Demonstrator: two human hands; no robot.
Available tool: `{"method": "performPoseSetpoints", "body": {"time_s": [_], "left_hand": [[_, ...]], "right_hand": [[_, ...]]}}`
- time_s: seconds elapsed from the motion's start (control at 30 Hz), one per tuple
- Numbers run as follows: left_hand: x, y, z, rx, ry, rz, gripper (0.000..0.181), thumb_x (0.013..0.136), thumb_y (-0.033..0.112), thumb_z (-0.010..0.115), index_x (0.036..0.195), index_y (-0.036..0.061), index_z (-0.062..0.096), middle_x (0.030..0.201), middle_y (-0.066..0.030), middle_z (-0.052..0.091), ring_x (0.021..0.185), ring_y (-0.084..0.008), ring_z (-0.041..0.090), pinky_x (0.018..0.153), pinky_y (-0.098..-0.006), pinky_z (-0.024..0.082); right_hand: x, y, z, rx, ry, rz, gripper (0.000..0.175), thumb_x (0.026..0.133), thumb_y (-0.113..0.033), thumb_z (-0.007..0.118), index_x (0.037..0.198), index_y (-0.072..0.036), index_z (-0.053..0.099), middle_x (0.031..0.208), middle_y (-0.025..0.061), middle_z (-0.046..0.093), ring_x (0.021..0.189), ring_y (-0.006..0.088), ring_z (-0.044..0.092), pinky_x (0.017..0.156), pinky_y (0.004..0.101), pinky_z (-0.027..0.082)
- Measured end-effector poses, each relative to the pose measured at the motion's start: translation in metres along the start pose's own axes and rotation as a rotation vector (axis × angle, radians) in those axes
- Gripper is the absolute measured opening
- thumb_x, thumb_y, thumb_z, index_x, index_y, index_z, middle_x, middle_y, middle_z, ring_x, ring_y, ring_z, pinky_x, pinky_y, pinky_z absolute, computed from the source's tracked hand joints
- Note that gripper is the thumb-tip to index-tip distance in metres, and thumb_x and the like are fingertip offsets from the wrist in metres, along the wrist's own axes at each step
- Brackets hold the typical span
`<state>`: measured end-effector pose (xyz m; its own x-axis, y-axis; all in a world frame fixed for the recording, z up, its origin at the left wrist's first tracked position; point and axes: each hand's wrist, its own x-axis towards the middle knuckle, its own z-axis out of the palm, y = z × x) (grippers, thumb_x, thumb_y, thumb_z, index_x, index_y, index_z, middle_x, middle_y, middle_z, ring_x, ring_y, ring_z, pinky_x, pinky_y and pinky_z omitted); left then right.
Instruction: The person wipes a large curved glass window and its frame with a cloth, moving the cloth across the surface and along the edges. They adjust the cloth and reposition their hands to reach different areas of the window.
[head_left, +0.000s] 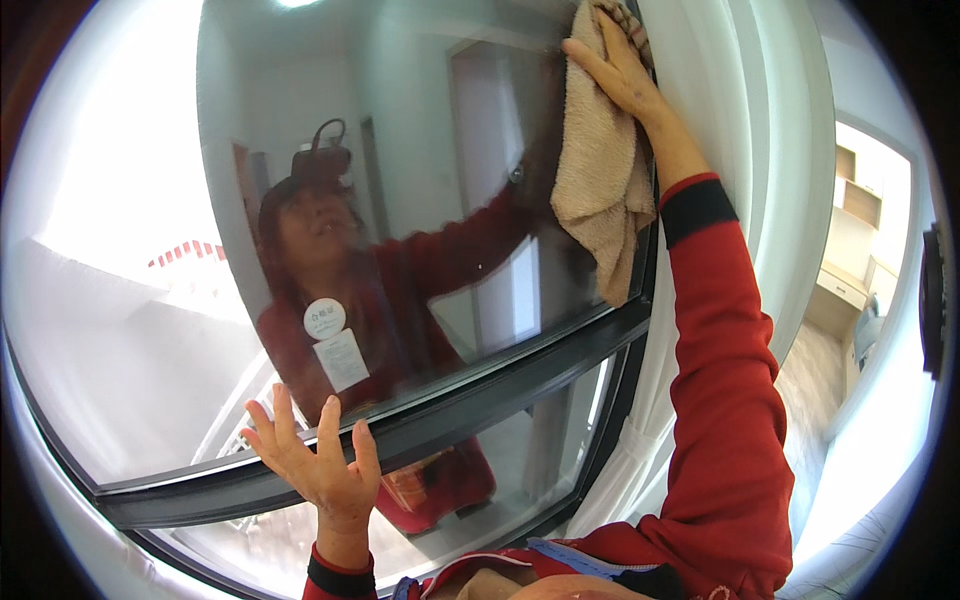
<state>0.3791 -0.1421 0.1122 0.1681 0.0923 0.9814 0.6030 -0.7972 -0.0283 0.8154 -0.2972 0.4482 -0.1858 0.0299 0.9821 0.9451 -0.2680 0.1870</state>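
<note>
My right hand is raised to the upper right edge of a dark glass window pane, with its palm on a beige terry cloth. The cloth hangs down along the black frame, and part of it is bunched above the fingers. Lower left, my left hand is held up with its fingers spread, in front of the window's black crossbar. Nothing is in it; whether its fingertips touch the bar or the glass I cannot tell. The pane mirrors a person in red with a raised arm.
A round sticker and a rectangular label with writing are on the glass. A white curtain hangs close to the right of the frame. Farther right, a doorway shows wooden shelving and drawers. White railings stand outside, lower left.
</note>
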Motion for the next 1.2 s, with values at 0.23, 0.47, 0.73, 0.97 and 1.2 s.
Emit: {"method": "performPoseSetpoints", "body": {"time_s": [0.23,0.47,0.73,0.97,1.2], "left_hand": [[-0.002,-0.004,0.001,-0.043,-0.012,0.008,0.028,0.085,0.026,0.072,0.106,0.0084,0.072,0.151,-0.0262,0.044,0.147,-0.0523,0.025,0.117,-0.0698,0.013],[0.0,-0.003,0.001,-0.03,-0.001,0.009,0.026,0.085,0.028,0.071,0.105,0.0107,0.073,0.147,-0.0219,0.049,0.147,-0.0501,0.028,0.117,-0.0694,0.014],[-0.001,-0.006,0.002,-0.028,0.0,-0.006,0.03,0.088,0.028,0.068,0.111,0.0088,0.071,0.15,-0.0256,0.046,0.147,-0.0549,0.023,0.116,-0.0708,0.014],[0.004,-0.002,0.001,-0.021,0.001,-0.023,0.029,0.089,0.026,0.067,0.113,0.0091,0.07,0.151,-0.0256,0.045,0.148,-0.0542,0.023,0.116,-0.0696,0.014],[0.006,0.003,0.006,0.029,0.026,-0.002,0.026,0.09,0.021,0.067,0.114,0.0115,0.07,0.151,-0.0205,0.048,0.149,-0.0482,0.026,0.117,-0.068,0.016]], "right_hand": [[0.019,0.012,0.03,0.154,0.081,0.088,0.075,0.1,-0.058,0.045,0.155,-0.007,0.038,0.158,0.0224,0.038,0.147,0.0396,0.033,0.121,0.0463,0.023],[0.127,-0.075,0.039,0.187,0.046,-0.094,0.058,0.104,-0.038,0.047,0.151,-0.005,0.042,0.154,0.0202,0.044,0.144,0.0346,0.039,0.118,0.0396,0.028],[0.088,-0.228,0.062,0.434,-0.05,-0.512,0.053,0.104,-0.043,0.046,0.146,-0.011,0.052,0.148,0.0155,0.053,0.141,0.0323,0.044,0.121,0.0455,0.024],[-0.148,-0.234,0.048,0.136,-0.036,-0.874,0.043,0.095,-0.033,0.062,0.129,-0.008,0.067,0.118,0.0087,0.069,0.104,0.0245,0.067,0.093,0.04,0.051],[-0.191,-0.081,0.001,0.218,0.011,0.099,0.039,0.094,-0.014,0.064,0.131,-0.002,0.063,0.13,0.0167,0.066,0.122,0.0337,0.06,0.106,0.041,0.045]]}}
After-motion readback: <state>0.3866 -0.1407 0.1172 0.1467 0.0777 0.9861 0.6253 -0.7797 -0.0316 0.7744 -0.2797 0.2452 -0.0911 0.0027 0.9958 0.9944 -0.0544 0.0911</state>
